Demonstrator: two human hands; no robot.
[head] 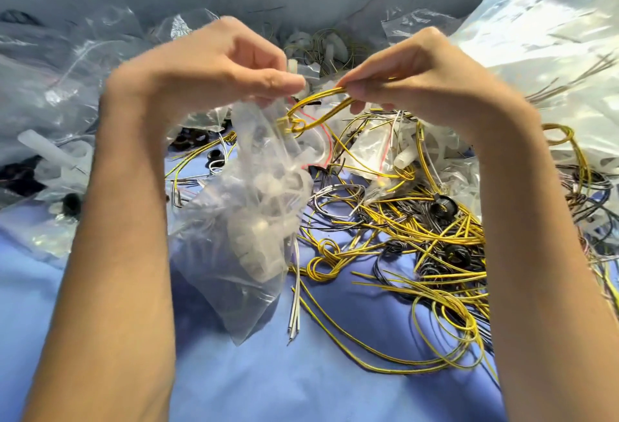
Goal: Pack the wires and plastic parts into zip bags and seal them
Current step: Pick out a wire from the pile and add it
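— Zip bag (234, 254), head view: position?
— Hanging upright from the left hand (217, 63), above the blue worktop (301, 388). Bottom corner is close to the surface; I cannot tell whether it touches. The bag is clear, and white plastic parts (264, 230) fill its middle.
— Left hand grip?
— Fingers curled, thumb and fingertips pinching the bag's top edge. The mouth is bunched under the hand; whether the seal is closed cannot be read.
— Right hand (418, 79)?
— Thumb and forefinger pinch a looped yellow wire bundle (321, 103); the other fingers are curled beneath. The bundle slopes down and left, its knotted end just beside the bag's mouth. In or out of the bag: cannot tell.
— Rest of the worktop?
— Loose wire pile (435, 237) to the right of the bag, mostly yellow, with some black and white strands and black rings (452, 252) among them. A few white wires (296, 304) hang or lie along the bag's right side. Filled bags (50, 86) lie at far left, and a heap of clear bags (552, 36) with red strips is at upper right.
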